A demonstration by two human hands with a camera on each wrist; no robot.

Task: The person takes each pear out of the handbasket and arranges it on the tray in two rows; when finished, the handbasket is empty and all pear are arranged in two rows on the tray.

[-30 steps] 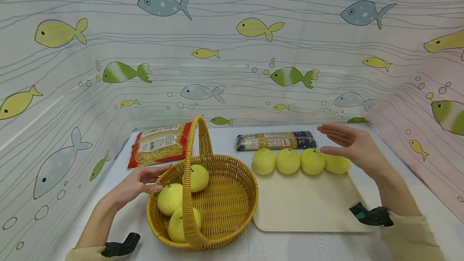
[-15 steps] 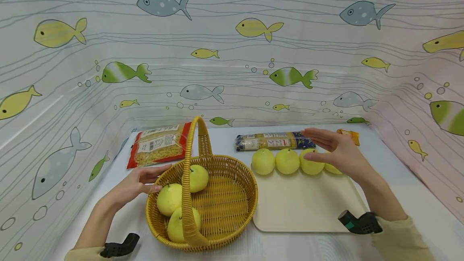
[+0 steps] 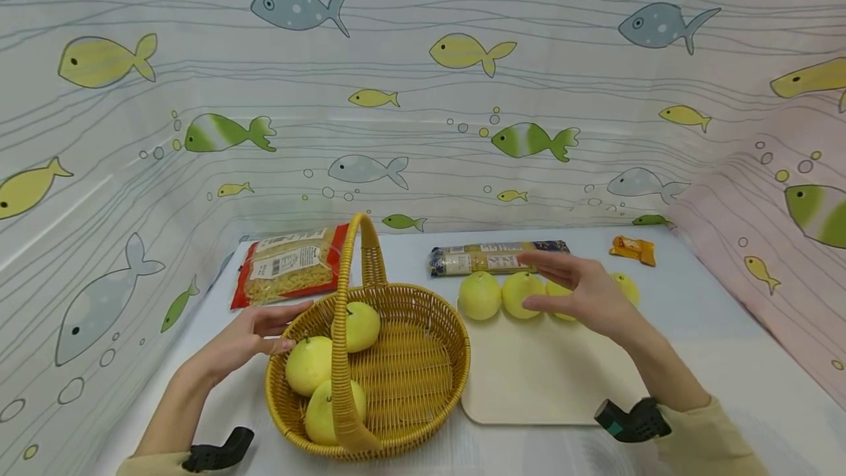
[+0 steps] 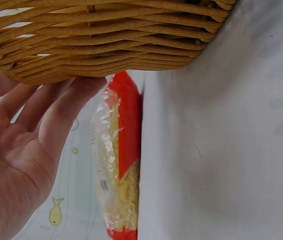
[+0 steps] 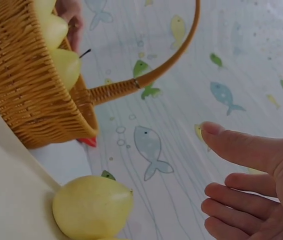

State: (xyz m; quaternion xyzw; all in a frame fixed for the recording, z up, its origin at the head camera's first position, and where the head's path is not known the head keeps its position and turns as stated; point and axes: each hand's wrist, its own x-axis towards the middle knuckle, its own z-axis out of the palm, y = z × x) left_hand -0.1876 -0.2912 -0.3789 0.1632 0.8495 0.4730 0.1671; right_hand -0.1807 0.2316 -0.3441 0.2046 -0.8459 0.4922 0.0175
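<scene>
A wicker basket [image 3: 410, 358] with a tall handle [image 3: 344, 329] holds three yellow pears [image 3: 309, 364]. My left hand [image 3: 254, 333] rests with straight fingers against the basket's left wall [image 4: 96, 50]. A cream tray [image 3: 529, 380] to the right carries a row of several yellow pears [image 3: 479, 295] along its far edge. My right hand [image 3: 581, 296] hovers open and empty above the middle of that row, hiding part of two pears. In the right wrist view, one pear [image 5: 92, 206] lies on the tray [image 5: 6, 200] left of my right hand [image 5: 251, 190].
A red bag of pasta [image 3: 291, 264] lies behind the basket, also visible as the red bag [image 4: 120, 165] in the left wrist view. A long spaghetti packet [image 3: 489, 257] lies behind the tray. A small orange wrapper [image 3: 633, 250] sits at the back right. Fish-patterned curtains enclose the white table.
My right hand has moved left along the pear row, from its right end to its middle, uncovering the orange wrapper. The left hand and basket have stayed put.
</scene>
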